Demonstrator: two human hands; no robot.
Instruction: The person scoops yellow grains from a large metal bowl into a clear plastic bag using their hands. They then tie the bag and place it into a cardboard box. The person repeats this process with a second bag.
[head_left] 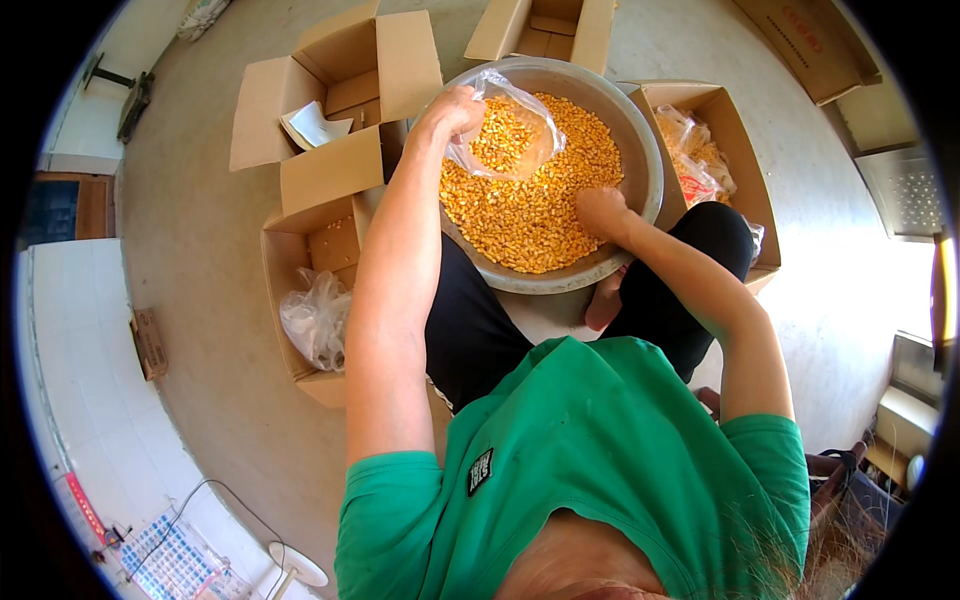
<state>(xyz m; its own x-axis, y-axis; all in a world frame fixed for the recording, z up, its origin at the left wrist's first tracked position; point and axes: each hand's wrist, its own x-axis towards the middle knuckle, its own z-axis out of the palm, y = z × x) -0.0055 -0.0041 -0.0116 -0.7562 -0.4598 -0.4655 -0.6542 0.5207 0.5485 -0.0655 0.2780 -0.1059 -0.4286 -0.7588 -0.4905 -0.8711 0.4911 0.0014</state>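
A wide metal basin (650,150) full of loose yellow corn kernels (520,235) stands in front of my knees. My left hand (456,112) is closed on the rim of a clear plastic bag (545,140) at the basin's left side. The bag's mouth is spread over the kernels, and corn shows inside or through it; which of the two is hard to tell. On the right side of the heap, my right hand (603,213) is curled down into the corn, its fingertips hidden among the kernels.
Open cardboard boxes surround the basin: one with white papers (315,125), one with crumpled plastic bags (318,318), one at the far side (545,40), and one at the right holding bagged corn (695,150). A flattened carton (810,45) lies far right.
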